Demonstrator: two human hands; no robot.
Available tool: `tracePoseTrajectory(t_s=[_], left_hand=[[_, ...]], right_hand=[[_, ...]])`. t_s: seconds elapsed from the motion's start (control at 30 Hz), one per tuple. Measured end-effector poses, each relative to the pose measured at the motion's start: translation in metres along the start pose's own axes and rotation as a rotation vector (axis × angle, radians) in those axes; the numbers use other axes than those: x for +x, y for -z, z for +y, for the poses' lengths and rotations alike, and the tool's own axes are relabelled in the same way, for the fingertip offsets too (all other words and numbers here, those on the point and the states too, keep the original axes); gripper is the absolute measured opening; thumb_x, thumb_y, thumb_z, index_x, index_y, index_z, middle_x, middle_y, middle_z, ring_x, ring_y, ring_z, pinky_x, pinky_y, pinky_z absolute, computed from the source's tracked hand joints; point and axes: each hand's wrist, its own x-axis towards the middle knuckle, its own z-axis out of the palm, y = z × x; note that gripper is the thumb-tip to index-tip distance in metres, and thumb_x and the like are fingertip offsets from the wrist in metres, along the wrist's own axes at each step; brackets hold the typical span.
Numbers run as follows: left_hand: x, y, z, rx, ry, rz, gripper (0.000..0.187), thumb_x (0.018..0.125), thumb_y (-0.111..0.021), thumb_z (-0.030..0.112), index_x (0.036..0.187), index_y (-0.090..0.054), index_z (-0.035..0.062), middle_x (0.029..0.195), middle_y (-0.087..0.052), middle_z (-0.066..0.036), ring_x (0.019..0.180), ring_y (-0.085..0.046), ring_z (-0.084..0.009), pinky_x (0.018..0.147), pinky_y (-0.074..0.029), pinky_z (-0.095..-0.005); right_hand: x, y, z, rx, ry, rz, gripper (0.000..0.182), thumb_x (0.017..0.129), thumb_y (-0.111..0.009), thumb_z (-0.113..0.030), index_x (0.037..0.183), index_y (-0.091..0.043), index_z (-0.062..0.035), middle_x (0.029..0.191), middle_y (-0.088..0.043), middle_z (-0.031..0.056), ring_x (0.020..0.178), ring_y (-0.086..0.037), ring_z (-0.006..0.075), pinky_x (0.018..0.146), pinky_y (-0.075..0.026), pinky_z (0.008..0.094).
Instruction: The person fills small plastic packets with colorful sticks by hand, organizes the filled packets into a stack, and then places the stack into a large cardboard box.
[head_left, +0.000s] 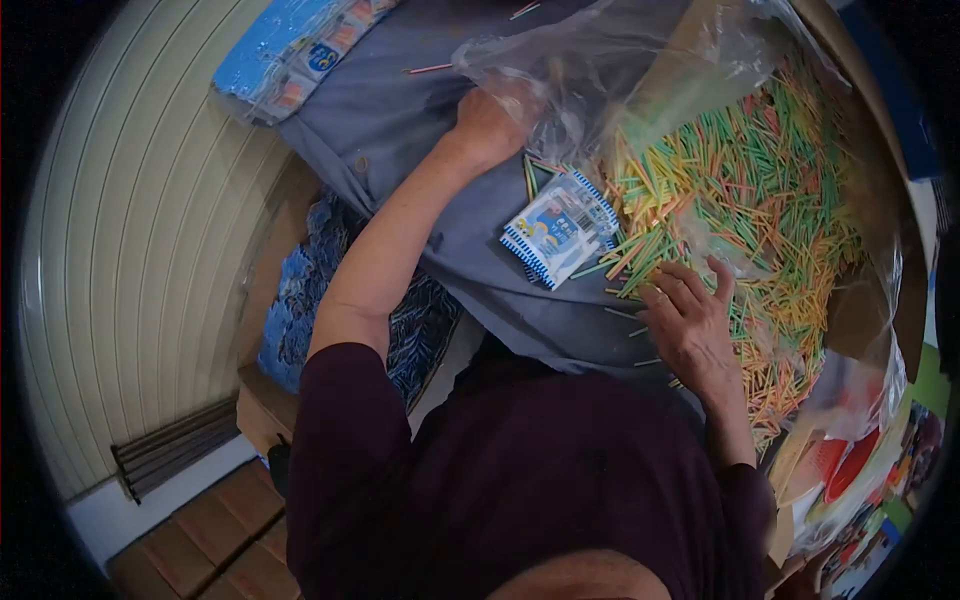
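Note:
A heap of thin green, yellow and orange sticks (770, 190) lies on the right in a box lined with clear plastic. My right hand (690, 325) rests at the heap's near left edge, fingers bent and apart, with no grip on anything visible. My left hand (495, 125) reaches far forward onto the grey cloth (400, 90). Its fingers look curled, and clear plastic film (590, 80) partly covers them, so what they hold is hidden. Between my hands lies a blue-and-white printed packet (562, 230), with loose sticks beside it.
A blue plastic-wrapped pack (290, 60) sits at the far left of the cloth. The box's cardboard wall (880, 230) rises at the right. Ribbed wall panelling (140, 220) stands to the left, with cardboard boxes (210, 530) below it. Blue patterned fabric (300, 300) lies under my left arm.

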Motion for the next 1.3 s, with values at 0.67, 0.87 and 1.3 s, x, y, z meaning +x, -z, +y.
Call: tracePoseTrajectory(t_s=[0.67, 0.87, 1.3], left_hand=[[-0.028, 0.064, 0.008, -0.004, 0.120, -0.005, 0.030, 0.089, -0.059, 0.013, 0.117, -0.061, 0.0009, 0.108, -0.064, -0.020, 0.107, -0.058, -0.0392, 0.094, -0.045, -0.0466], [-0.076, 0.104, 0.086, -0.387, 0.248, 0.193, 0.010, 0.085, -0.066, 0.004, 0.093, -0.069, -0.0004, 0.087, -0.064, -0.015, 0.085, -0.062, -0.0318, 0.075, -0.049, -0.0394], [-0.065, 0.131, 0.069, -0.268, 0.364, 0.336, 0.017, 0.079, -0.078, 0.011, 0.091, -0.072, 0.0007, 0.077, -0.066, -0.011, 0.067, -0.064, -0.0242, 0.061, -0.050, -0.0324]], right_hand=[[-0.050, 0.035, 0.047, -0.222, -0.182, 0.222, 0.028, 0.076, -0.070, -0.010, 0.104, -0.068, -0.0120, 0.120, -0.062, 0.0102, 0.124, -0.053, 0.0265, 0.108, -0.025, 0.0568], [-0.066, 0.052, 0.094, -0.323, -0.307, 0.368, 0.022, 0.081, -0.068, -0.012, 0.103, -0.068, -0.0101, 0.109, -0.067, 0.0012, 0.115, -0.056, 0.0189, 0.102, -0.031, 0.0522], [0.050, 0.021, 0.086, -0.062, -0.171, 0.292, 0.019, 0.083, -0.066, -0.017, 0.099, -0.069, -0.0074, 0.104, -0.069, 0.0100, 0.100, -0.062, 0.0286, 0.087, -0.043, 0.0476]])
